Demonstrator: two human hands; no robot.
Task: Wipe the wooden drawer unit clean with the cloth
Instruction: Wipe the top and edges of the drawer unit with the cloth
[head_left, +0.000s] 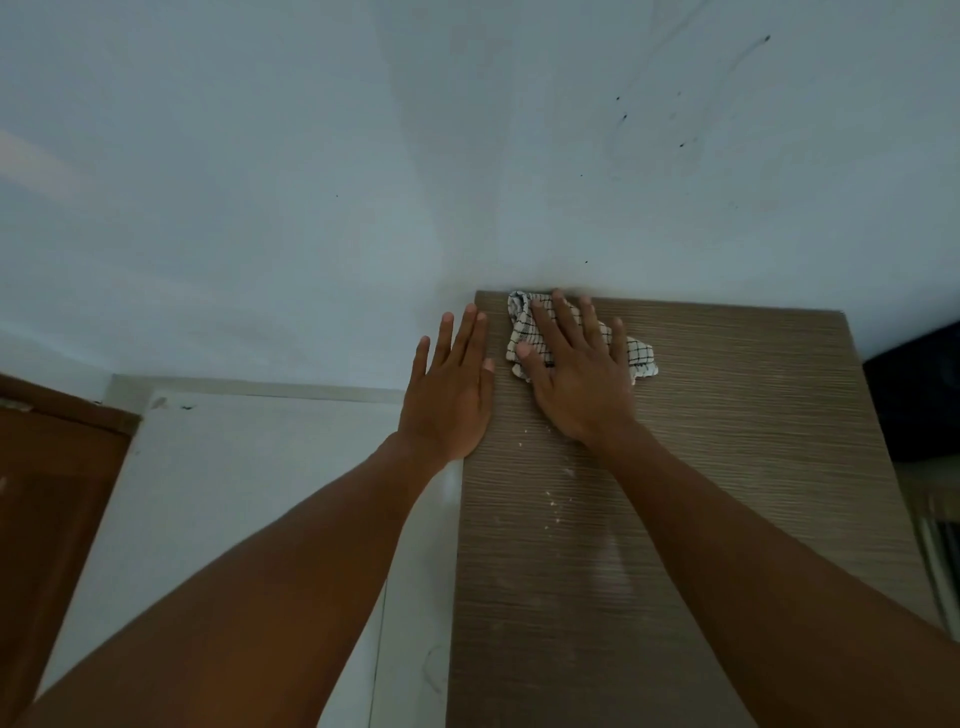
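Seen from the head camera, the checked cloth (522, 319) lies crumpled at the far left corner of the wooden drawer unit (727, 441), close to the wall (260, 156). The right hand (574, 379) presses it flat, grip released and fingers straight. The left hand (452, 384) rests along the unit's left edge, grip likewise released, and pale specks (556, 501) dot the top near the right wrist.

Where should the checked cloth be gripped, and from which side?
Probably pinch the loose corner of the cloth poking out right of the flat right hand, coming from above on the right: the hand covers the middle and the wall blocks the far edge.
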